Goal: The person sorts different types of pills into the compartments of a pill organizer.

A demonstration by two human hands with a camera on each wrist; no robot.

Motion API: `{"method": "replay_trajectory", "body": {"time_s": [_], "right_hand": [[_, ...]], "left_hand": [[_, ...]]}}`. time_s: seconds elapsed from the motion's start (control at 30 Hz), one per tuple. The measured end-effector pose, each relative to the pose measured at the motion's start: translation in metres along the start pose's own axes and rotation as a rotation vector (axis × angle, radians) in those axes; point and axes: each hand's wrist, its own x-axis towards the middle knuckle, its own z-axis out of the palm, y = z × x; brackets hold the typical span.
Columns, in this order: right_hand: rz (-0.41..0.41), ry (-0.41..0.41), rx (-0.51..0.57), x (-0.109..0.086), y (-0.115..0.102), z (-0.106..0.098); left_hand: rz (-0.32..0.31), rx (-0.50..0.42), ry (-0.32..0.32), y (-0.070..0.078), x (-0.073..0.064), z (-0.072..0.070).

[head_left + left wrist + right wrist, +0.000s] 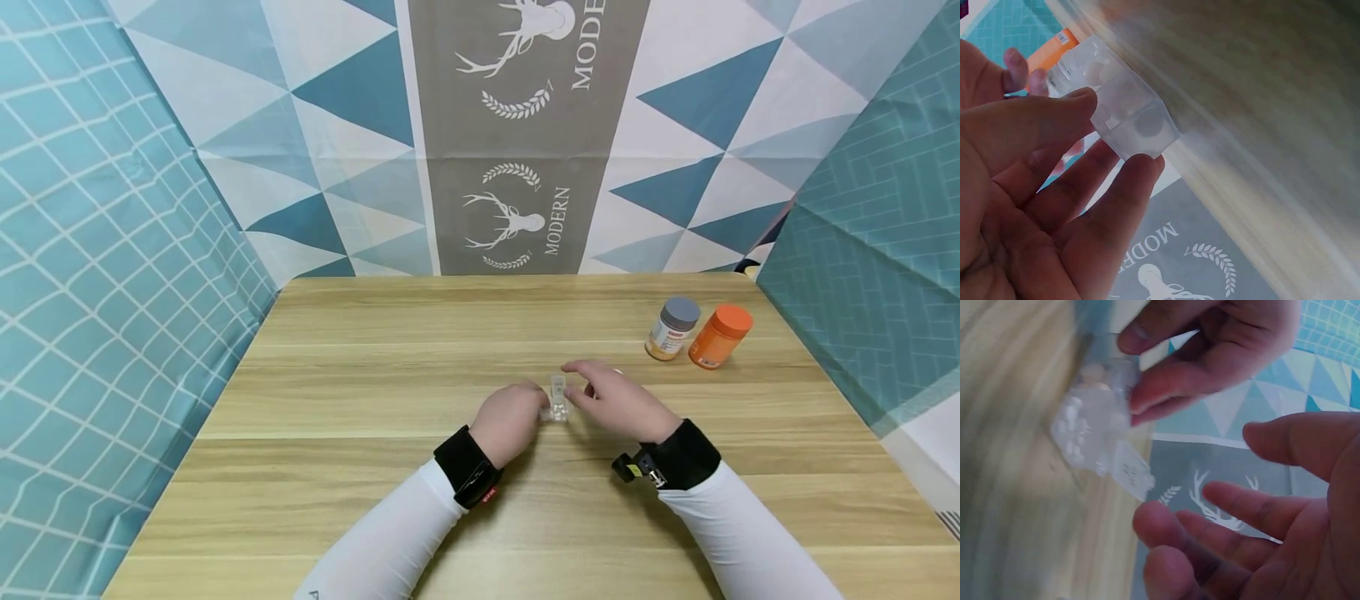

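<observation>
**Clear pill box pinched at mid-counter**

Left hand (508,421) curled, thumb and fingertips (1141,169) pinching one end of a small translucent pill box (557,402). Held just above the counter (345,467), near its middle, between the two hands. Seen through the box's cloudy wall from the left wrist: a pale round shape in the end compartment (1145,125), more white pieces further along. One small lid flap (1130,470) standing open on the box, pointing toward the right hand.

Right hand (617,398) just beside the box on its right, fingers loosely spread and a little bent, gripping nothing. Fingertips (1154,525) close to the open flap; touching or not cannot be told, since the wrist views are blurred. Forefinger reaching over the top of the box in the head view.

White sleeves on both forearms, a black band with a camera on each wrist.

Further out, toward the far right corner of the counter: a bottle with a grey cap (672,328) and an orange bottle (720,336) with an orange cap, upright, just beside each other, well apart from the hands.

Around the light wood-grain counter: teal grid-patterned cloth on both sides, a backdrop of blue and white triangles with a grey strip bearing deer heads and the word MODERN.
</observation>
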Motion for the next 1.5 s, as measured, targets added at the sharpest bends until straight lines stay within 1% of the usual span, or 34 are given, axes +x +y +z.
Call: {"method": "replay_trajectory", "body": {"time_s": [0.17, 0.27, 0.4, 0.57, 0.63, 0.73, 0.9, 1.1, 1.2, 1.5], "right_hand": [[-0.007, -0.05, -0.003, 0.001, 0.0, 0.006], [-0.027, -0.065, -0.032, 0.003, 0.002, 0.009], [-0.036, -0.042, -0.07, 0.005, 0.003, 0.011], [-0.084, -0.001, -0.09, 0.006, 0.002, 0.01], [-0.106, 0.003, -0.107, 0.006, 0.001, 0.01], [-0.113, 0.001, -0.12, 0.005, -0.001, 0.009], [-0.11, -0.016, -0.114, 0.005, -0.002, 0.009], [-0.056, -0.09, -0.09, 0.004, 0.001, 0.012], [-0.036, -0.111, -0.088, 0.004, 0.001, 0.014], [-0.034, -0.098, -0.113, 0.004, 0.002, 0.016]], "left_hand": [[0.012, 0.008, 0.005, 0.0, 0.001, 0.002], [0.005, 0.017, 0.011, 0.001, 0.002, 0.003], [-0.017, 0.014, 0.013, 0.001, 0.002, 0.004], [-0.013, 0.007, 0.017, 0.0, 0.003, 0.006], [-0.009, 0.004, 0.019, -0.001, 0.003, 0.006], [-0.003, -0.003, 0.023, -0.001, 0.003, 0.007], [0.003, 0.002, 0.024, -0.001, 0.003, 0.006], [-0.001, -0.003, 0.021, -0.001, 0.004, 0.005], [-0.002, -0.005, 0.02, 0.0, 0.005, 0.005], [-0.011, 0.003, 0.009, 0.002, 0.005, 0.004]]}}
